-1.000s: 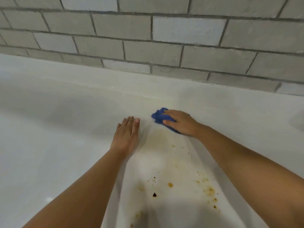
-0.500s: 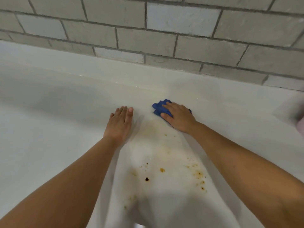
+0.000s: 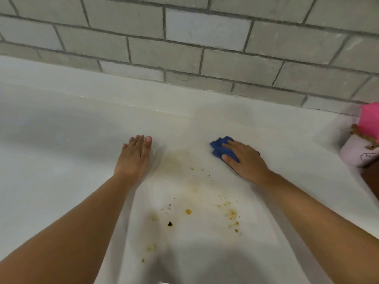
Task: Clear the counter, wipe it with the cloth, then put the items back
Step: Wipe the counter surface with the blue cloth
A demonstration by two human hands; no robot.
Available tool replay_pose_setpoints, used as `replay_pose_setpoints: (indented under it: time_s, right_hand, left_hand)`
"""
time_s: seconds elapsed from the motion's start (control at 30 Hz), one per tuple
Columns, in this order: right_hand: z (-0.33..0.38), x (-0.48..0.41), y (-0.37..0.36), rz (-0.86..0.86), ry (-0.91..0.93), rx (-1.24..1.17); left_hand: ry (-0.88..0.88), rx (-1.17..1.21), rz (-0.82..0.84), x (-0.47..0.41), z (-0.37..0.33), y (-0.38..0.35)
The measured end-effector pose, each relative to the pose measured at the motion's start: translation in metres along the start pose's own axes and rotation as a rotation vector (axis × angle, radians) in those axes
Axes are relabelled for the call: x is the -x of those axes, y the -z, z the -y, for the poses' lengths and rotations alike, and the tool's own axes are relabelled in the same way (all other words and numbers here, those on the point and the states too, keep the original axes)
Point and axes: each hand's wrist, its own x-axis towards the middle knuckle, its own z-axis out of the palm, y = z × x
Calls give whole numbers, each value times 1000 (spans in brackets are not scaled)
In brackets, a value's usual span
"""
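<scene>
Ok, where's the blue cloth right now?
In the head view the blue cloth lies right of centre on the white counter, pressed under the right hand, just beyond the brown stains.

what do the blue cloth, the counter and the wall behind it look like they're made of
Blue cloth: soft fabric, probably microfibre; matte, bunched in folds.
Counter: smooth, hard white surface, maybe laminate or solid surface; faint sheen, and the brown stains sit on top.
Wall: grey-white brick-shaped tiles, matte and mottled, likely ceramic or stone, with darker grout lines.
</scene>
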Motion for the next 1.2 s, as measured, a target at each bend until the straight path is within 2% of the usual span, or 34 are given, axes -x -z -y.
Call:
replay_pose_setpoints:
  time_s: [0.1,0.3,0.37,0.57,0.7,0.77,0.87,0.97,1.07,1.2]
  right_hand:
    - [-18,37,11,-17,37,-88]
    - [-116,-7,36,-73,-417,143]
    - [-121,-16,35,-77,-459,165]
    - [-50,45,20,-55,-273,61]
    - [-19,95,21,89,-82,-31]
    - [-43,86,29,68,-108,-58]
    - [-96,52,38,-25,-276,66]
    - [-115,20,40,-40,-404,118]
    - [-85,16,29,-79,-330,119]
    - [0,67,8,61,-119,66]
  left_hand:
    - [-1,-16,4,1,-1,0]
    - [-8,-22,-13,0,0,-1]
    - [-4,-25,-17,-1,0,-2]
    - [-2,-62,-29,-6,4,-5]
    - [-24,-143,-26,-7,6,-6]
    - [-30,-119,-23,-4,4,-5]
    - [-8,-68,-24,0,-1,-2]
    - [1,-61,-56,3,-10,0]
    - [19,-67,-68,4,-13,0]
    - [30,-69,-67,6,-15,0]
